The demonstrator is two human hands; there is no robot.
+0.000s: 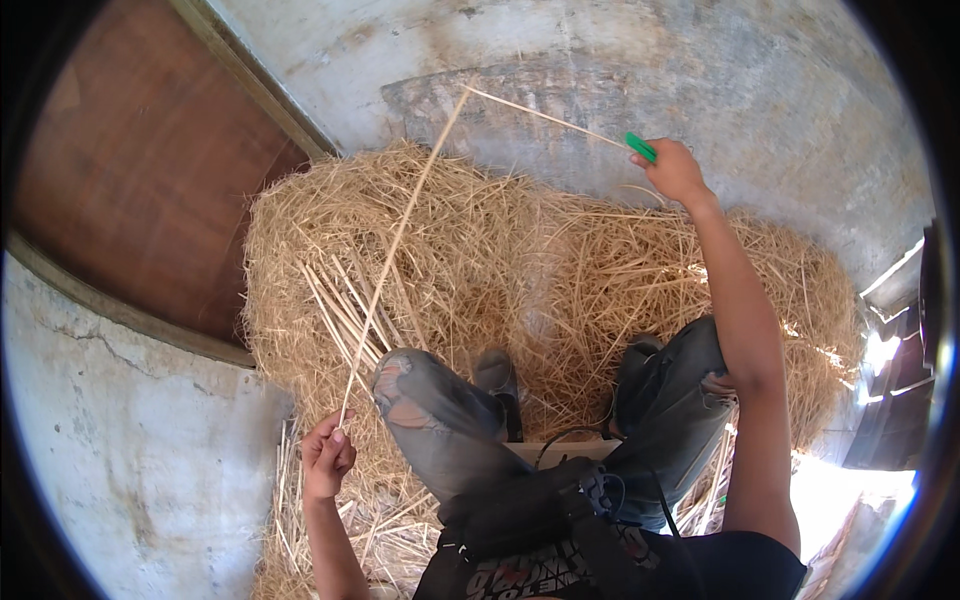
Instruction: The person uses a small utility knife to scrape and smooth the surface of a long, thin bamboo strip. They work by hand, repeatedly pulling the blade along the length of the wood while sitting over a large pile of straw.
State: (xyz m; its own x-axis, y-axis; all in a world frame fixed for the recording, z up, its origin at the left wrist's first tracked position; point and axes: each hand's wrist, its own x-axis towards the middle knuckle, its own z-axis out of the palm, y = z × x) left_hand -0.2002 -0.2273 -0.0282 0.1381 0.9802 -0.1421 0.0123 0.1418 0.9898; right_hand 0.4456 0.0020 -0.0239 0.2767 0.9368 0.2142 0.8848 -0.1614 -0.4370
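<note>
A long, pale wooden strip (405,220) rises from my left hand (328,458), whose fingers are closed round its lower end. At its top, near the wall, it meets a thinner pale strip (545,114) at a sharp angle. That thinner strip slopes down to my right hand (675,172), held out at the upper right. A small green object (641,148) sticks out of my closed right fingers, where the thin strip ends; its kind is unclear. Whether the two lengths are one bent or split piece, I cannot tell.
Loose straw-like shavings (560,260) pile up around my feet and along the grey wall (600,60). Several pale sticks (345,310) lean by my left knee (410,385). A brown panel (150,170) stands at the left, and bright gaps show at the right.
</note>
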